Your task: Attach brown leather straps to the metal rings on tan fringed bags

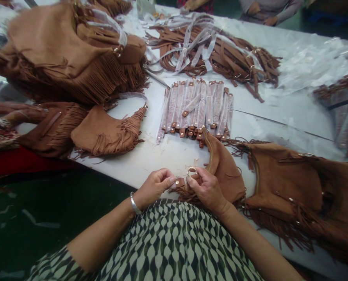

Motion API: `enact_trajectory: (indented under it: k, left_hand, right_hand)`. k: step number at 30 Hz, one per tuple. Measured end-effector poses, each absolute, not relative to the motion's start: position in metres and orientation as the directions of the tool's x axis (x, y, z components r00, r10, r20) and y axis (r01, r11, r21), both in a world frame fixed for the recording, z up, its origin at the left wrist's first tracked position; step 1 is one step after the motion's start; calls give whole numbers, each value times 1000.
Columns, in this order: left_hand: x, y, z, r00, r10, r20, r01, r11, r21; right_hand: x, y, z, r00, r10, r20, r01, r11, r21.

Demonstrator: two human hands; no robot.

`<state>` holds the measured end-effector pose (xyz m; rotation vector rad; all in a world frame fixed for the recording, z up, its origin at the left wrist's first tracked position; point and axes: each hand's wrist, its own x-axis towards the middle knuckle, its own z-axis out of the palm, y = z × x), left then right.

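Note:
My left hand (159, 185) pinches the end of a short brown strap (179, 182) that has a gold snap on it. To its right, my right hand (207, 189) holds a gold ring (191, 171) between thumb and fingers. Both hands are close together at the table's near edge. Just behind and right of my right hand lies a small fringed brown bag (228, 168), its fringe partly under my hands. Beyond them, a row of plastic-wrapped straps (197, 105) lies side by side, one resting across the others.
Large fringed bags (56, 50) are piled at the left, with a smaller bag (103, 130) nearer. Long straps (220, 50) lie at the back, plastic wrapping (314, 66) at the right. Another bag (293, 183) lies right. People's hands (270, 19) show at the far side and left.

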<state>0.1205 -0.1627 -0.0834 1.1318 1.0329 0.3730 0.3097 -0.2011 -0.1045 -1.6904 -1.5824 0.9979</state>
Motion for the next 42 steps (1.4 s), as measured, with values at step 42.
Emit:
enact_trajectory:
  k: [42]
  left_hand:
    - [123,-135,-68,706,584,-400,708,-578,405]
  right_hand:
    - [290,-199,-105,-109,975,-194,934,33,-357]
